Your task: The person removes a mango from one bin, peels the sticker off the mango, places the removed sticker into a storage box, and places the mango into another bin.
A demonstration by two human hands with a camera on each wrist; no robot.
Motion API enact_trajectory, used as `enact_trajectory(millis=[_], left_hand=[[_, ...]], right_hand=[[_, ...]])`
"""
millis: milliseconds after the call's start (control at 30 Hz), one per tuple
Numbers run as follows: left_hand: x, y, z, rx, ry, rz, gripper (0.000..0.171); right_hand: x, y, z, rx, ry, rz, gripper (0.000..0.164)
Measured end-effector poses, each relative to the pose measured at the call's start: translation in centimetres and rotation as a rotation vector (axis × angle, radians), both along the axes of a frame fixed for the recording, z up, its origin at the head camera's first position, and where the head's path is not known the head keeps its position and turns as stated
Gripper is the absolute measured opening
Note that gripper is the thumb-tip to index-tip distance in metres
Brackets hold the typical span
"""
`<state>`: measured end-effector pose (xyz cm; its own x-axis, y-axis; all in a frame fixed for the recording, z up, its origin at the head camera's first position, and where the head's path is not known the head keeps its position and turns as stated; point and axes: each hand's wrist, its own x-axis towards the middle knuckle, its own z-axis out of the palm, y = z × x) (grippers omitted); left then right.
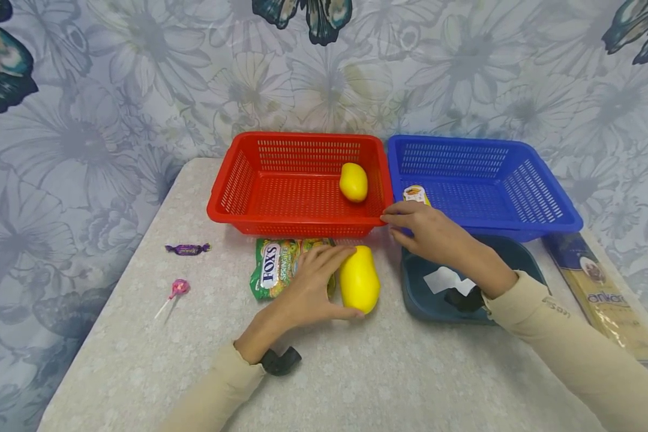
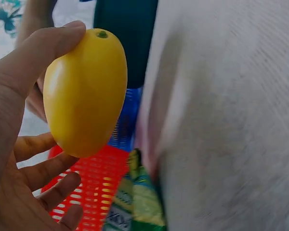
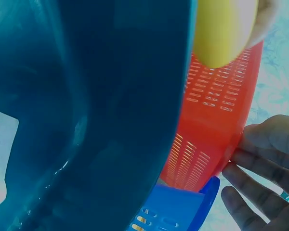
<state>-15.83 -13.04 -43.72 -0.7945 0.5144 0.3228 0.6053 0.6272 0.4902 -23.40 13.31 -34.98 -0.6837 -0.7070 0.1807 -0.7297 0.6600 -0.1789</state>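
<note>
The smooth yellow mango [image 1: 360, 281] is in the left hand's grip [image 1: 318, 282], in front of the red basket [image 1: 297, 195], between the green FOX'S candy bag [image 1: 270, 264] and the dark teal bin [image 1: 421, 303]. Whether its underside touches the surface [image 1: 356, 384] cannot be made out. The left grip pinches it lengthwise: the thumb lies by the green stem scar [image 2: 102, 34] at the near end, while fingers meet the opposite end and the others curve loosely below. The even, glossy skin suggests a hollow plastic piece, probably light, stiff and hard to bruise; a real fruit would be heavier and want a gentler squeeze. Either way, the polished, rounded ends look slippery, so an end-to-end pinch could let it swivel or slide out. A safer hold would be across the widest part of the body, thumb on one flank and several fingers wrapped on the other, with light pressure. The right hand's grip [image 1: 426, 231] is spread and relaxed, its fingertips at the red basket's near corner beside the blue basket [image 1: 464, 198], pinching nothing. A similar, smaller-looking yellow mango [image 1: 353, 182] lies inside the red basket.
</note>
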Motion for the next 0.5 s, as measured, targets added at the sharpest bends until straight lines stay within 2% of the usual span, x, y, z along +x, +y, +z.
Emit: enact_trajectory(millis=[333, 500], left_hand=[[0.9, -2.0, 3.0, 0.131, -0.064, -0.009, 0.103], [0.3, -3.3, 5.0, 0.150, -0.054, -0.003, 0.103]], right_hand=[[0.2, -0.2, -0.1, -0.029, 0.015, 0.011, 0.032], [0.2, -0.1, -0.3, -0.043, 0.011, 0.022, 0.031]])
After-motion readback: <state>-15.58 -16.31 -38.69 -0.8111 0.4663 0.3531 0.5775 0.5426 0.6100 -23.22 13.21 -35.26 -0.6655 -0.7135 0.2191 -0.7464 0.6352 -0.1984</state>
